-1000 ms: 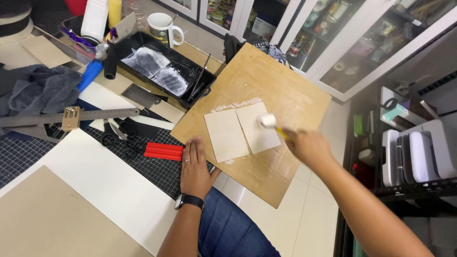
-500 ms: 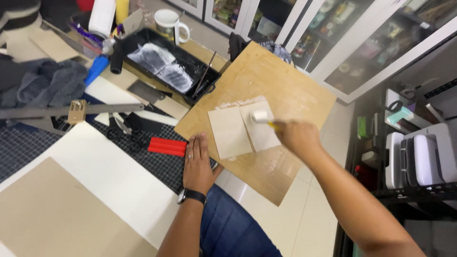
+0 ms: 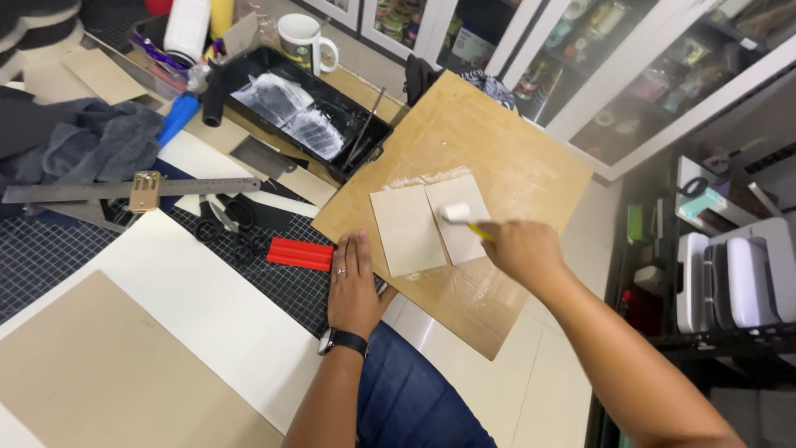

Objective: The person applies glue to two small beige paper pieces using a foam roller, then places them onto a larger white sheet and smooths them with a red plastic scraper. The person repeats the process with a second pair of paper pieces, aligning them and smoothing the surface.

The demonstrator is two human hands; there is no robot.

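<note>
Two cards [image 3: 427, 226] lie side by side; right hand [image 3: 521, 251] grips the roller [image 3: 454, 213] on the right one, left hand [image 3: 355, 284] flat, nearer the left.

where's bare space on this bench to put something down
Free: the far right corner of the wooden board, beyond the two card pieces, and the white sheet left of the left hand. Crowded: the back left, with the black tray, mug, ruler and scissors. The right hand works a small roller on the card.
</note>
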